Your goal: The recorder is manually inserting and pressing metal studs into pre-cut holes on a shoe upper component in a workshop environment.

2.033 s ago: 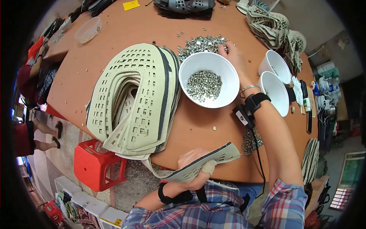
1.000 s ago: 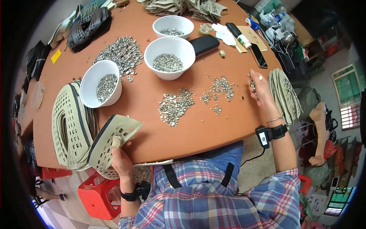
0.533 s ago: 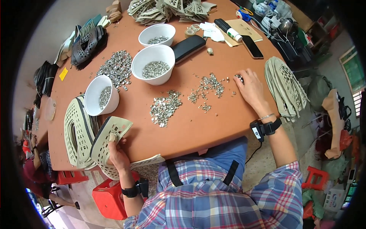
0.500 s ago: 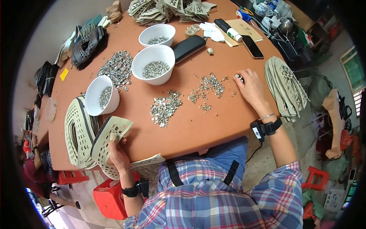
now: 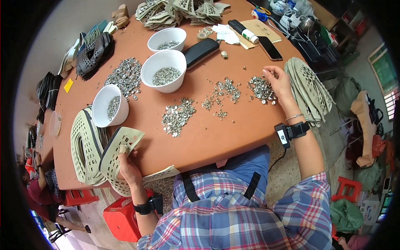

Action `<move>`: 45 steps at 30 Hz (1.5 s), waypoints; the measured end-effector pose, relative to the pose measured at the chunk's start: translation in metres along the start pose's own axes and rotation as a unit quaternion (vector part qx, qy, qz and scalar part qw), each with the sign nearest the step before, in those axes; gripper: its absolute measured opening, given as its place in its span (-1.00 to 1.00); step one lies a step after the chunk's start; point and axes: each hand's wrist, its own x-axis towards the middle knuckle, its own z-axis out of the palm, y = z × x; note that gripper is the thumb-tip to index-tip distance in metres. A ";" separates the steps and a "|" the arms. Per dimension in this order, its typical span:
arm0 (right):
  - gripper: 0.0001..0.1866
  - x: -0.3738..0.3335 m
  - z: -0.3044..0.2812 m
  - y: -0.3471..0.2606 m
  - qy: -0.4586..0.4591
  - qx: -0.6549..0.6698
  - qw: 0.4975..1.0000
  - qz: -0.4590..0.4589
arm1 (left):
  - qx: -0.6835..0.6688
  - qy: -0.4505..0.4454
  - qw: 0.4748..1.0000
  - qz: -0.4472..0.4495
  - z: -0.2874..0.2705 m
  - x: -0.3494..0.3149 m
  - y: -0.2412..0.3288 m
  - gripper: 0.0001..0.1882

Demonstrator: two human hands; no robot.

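My left hand (image 5: 130, 168) grips a beige strip of perforated shoe upper (image 5: 121, 143) at the table's near-left edge; its thumb, wrapped in a pale covering, presses on top. The strip's tail (image 5: 164, 174) curves along the table edge towards my lap. At the right, my right hand (image 5: 280, 83) is over the edge of a pile of small metal rivets (image 5: 259, 89), fingers bent and tips together. Anything between those fingertips is too small to make out. Other heaps of small metal pieces, one (image 5: 178, 116) and another (image 5: 225, 91), lie in the middle.
White bowls of metal pieces, near (image 5: 95, 109), middle (image 5: 168, 85) and far (image 5: 156, 38), stand at left and centre. Stacked uppers lie at left (image 5: 80, 143) and right (image 5: 306, 89). A black case (image 5: 202, 53) and phone (image 5: 270, 48) are farther back. Someone sits at far left.
My right hand has drawn back and to the right, uncovering the rivet pile that was mostly hidden under it. My left hand keeps its hold on the shoe upper. The view has shifted slightly.
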 end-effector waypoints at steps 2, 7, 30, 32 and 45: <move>-0.81 0.002 -0.002 0.003 0.007 0.005 1.000 0.011 | -0.016 0.009 1.000 -0.006 0.002 -0.001 0.001 -0.72; -0.81 0.003 -0.003 0.006 0.024 0.028 0.999 0.031 | -0.015 0.012 1.000 -0.008 0.000 -0.001 0.001 -0.74; -0.77 -0.001 0.033 -0.027 -0.041 -0.331 0.915 -0.226 | -0.003 0.012 1.000 0.010 0.003 -0.002 0.003 -0.73; -0.79 0.000 0.039 -0.026 -0.065 -0.313 0.914 -0.248 | 0.003 -0.001 1.000 0.012 0.004 -0.002 0.003 -0.74; -0.88 0.013 0.029 -0.005 -0.120 -0.233 0.951 -0.166 | 0.002 -0.007 1.000 -0.007 0.000 -0.003 0.000 -0.69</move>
